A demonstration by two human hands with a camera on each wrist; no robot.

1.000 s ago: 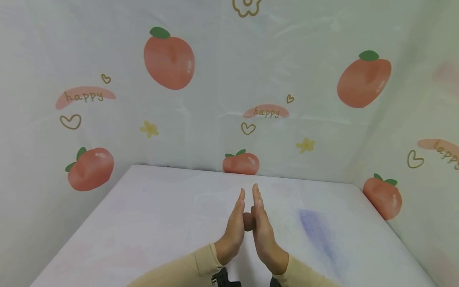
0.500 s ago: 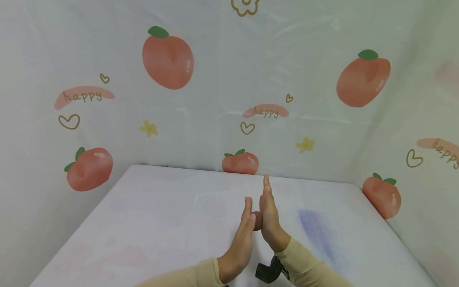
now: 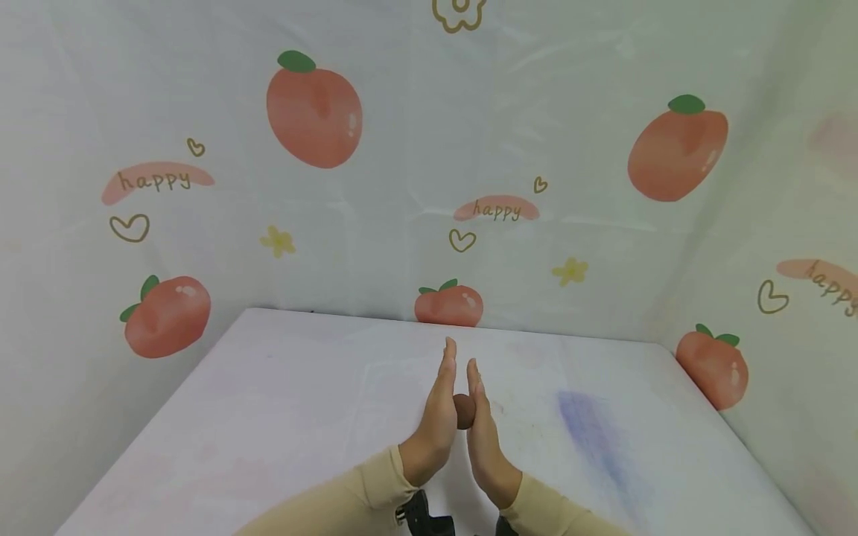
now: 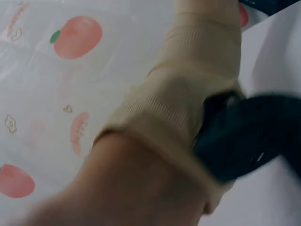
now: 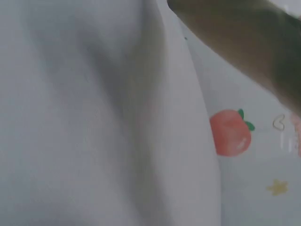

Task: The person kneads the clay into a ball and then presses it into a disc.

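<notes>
A small brown ball, smooth like modelling clay, sits between my two upright palms in the head view. On its left side my left hand presses with straight fingers, reaching a little farther forward. My right hand faces it from the other side, its fingers also straight and pointing away from me. The palms hide part of the ball. A beige sleeve and a blurred bare wrist fill the left wrist view, without the ball. In the right wrist view only a blurred arm shows at the top.
Beneath the hands spreads a white table with a bluish-purple smear to the right. A white curtain printed with peaches and hearts stands behind. A black wrist mount shows below the sleeves.
The palms slide against each other with the ball between them. Since half a second ago my left hand has gone forward and my right hand back, and both have shifted left.
</notes>
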